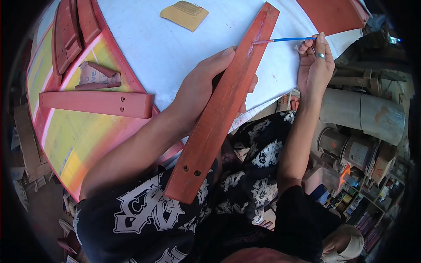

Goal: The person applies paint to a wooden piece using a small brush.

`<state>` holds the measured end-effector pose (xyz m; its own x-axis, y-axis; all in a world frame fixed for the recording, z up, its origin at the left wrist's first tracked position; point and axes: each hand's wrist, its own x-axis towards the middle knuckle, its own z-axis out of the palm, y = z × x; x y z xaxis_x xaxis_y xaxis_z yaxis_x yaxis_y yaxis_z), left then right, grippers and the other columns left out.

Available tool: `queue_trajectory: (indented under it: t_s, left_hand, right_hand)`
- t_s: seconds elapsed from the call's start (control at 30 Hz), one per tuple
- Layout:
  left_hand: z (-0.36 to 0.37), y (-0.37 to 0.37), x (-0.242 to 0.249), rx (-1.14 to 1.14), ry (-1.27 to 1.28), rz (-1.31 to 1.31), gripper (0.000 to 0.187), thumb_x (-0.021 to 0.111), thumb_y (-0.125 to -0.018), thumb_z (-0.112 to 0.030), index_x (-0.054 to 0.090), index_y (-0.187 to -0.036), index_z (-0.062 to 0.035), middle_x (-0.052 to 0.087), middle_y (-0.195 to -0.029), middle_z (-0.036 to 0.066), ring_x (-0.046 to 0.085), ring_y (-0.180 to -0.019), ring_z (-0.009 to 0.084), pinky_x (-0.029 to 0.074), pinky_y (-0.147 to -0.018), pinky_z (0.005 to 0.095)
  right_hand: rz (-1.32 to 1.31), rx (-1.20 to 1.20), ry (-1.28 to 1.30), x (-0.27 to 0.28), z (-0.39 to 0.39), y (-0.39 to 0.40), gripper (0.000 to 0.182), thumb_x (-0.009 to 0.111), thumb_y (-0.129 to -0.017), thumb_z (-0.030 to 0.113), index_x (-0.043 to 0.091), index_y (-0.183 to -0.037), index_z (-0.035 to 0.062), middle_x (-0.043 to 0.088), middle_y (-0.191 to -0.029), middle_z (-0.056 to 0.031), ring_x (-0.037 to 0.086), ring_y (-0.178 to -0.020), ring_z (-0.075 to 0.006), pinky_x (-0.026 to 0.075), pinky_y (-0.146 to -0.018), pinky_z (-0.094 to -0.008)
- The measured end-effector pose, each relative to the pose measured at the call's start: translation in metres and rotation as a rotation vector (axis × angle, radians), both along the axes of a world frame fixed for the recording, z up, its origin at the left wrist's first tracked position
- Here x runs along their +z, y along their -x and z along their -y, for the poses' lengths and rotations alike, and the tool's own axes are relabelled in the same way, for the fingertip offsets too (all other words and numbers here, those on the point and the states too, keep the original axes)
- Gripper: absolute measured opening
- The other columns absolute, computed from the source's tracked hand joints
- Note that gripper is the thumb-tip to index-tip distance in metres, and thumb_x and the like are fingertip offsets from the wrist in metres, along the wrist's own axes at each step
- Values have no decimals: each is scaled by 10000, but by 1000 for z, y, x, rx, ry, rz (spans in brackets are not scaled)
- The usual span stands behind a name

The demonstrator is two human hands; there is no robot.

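Observation:
My left hand (202, 81) is wrapped around a long, tapered reddish-brown wooden piece (223, 105), thumb along one edge and fingertips showing past the other. The piece slants across my lap, its narrow end over the white covering. Two dark holes show near its wide end. My right hand (316, 61), with a ring on one finger, pinches a thin blue-handled brush (289, 39). The brush's pinkish tip lies at the upper part of the wood, where a streaky pink-purple smear (258, 37) runs lengthwise.
A similar two-holed wooden piece (94, 103), stacked wooden parts (66, 37) and curled sandpaper (97, 78) lie on the yellow-pink board (66, 144). A tan paper piece (184, 14) rests on the white covering (136, 44). A red panel (335, 15) sits upper right; cluttered shelves (372, 197) stand at right.

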<state>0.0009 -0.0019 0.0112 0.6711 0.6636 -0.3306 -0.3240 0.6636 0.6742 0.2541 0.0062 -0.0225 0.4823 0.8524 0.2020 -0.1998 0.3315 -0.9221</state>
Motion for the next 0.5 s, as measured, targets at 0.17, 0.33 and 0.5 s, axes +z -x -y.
queue_trajectory:
  t_s: [0.17, 0.33, 0.5]
  left_hand:
    - [-1, 0, 0, -8, -11, 3, 454, 302, -1031, -397, 535, -1093, -13, 544, -787, 77, 497, -488, 91, 416, -430, 187]
    - [-1, 0, 1, -6, -4, -9, 455, 301, -1031, -399, 534, -1092, -13, 540, -785, 75, 491, -488, 92, 412, -427, 193]
    - [-4, 5, -3, -75, -28, 26, 423, 302, -1024, -405, 531, -1065, -52, 590, -809, 66, 588, -574, 127, 498, -539, 252]
  right_hand:
    - [12, 33, -12, 0, 2, 1, 222, 549, -983, 208, 586, -952, -9, 599, -789, -62, 557, -712, -122, 466, -665, -238]
    - [4, 5, -8, 2, 2, 2, 218, 547, -984, 207, 586, -940, -2, 598, -784, -58, 555, -711, -121, 463, -662, -237]
    - [16, 28, -4, 2, 3, 2, 221, 544, -986, 211, 586, -934, 1, 596, -781, -55, 553, -706, -120, 460, -658, -241]
